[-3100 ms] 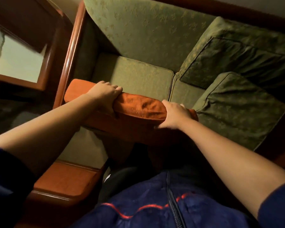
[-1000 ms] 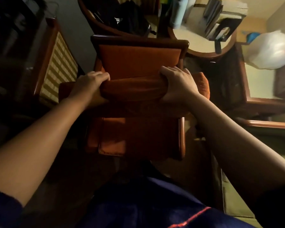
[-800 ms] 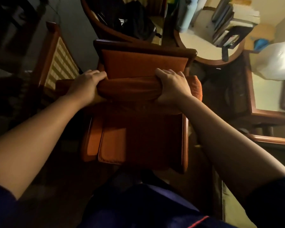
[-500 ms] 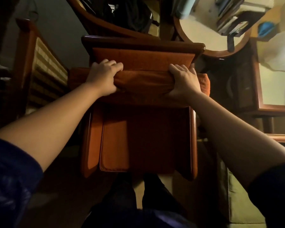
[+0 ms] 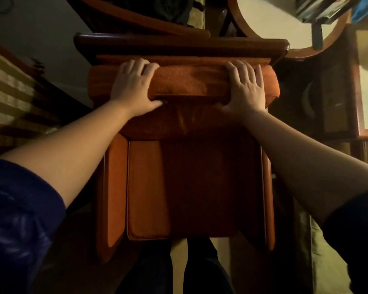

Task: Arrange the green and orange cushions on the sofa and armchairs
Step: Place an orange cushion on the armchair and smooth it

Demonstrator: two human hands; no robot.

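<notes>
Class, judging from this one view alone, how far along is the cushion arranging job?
Done: the orange seat cushion lies flat in the armchair. In hand: the left hand and right hand grip the top edge of the orange cushion, standing it against the chair's back. Left: letting go. The sofa and green cushions are out of view, so their state cannot be judged.

A single head-worn camera looks steeply down and forward from close above the armchair (image 5: 179, 183), its wooden back rail near the top of the frame. Both forearms reach in from the lower corners. The wide lens bends the edges, where a round table (image 5: 272, 20) at upper right is blurred, perhaps by motion.
</notes>
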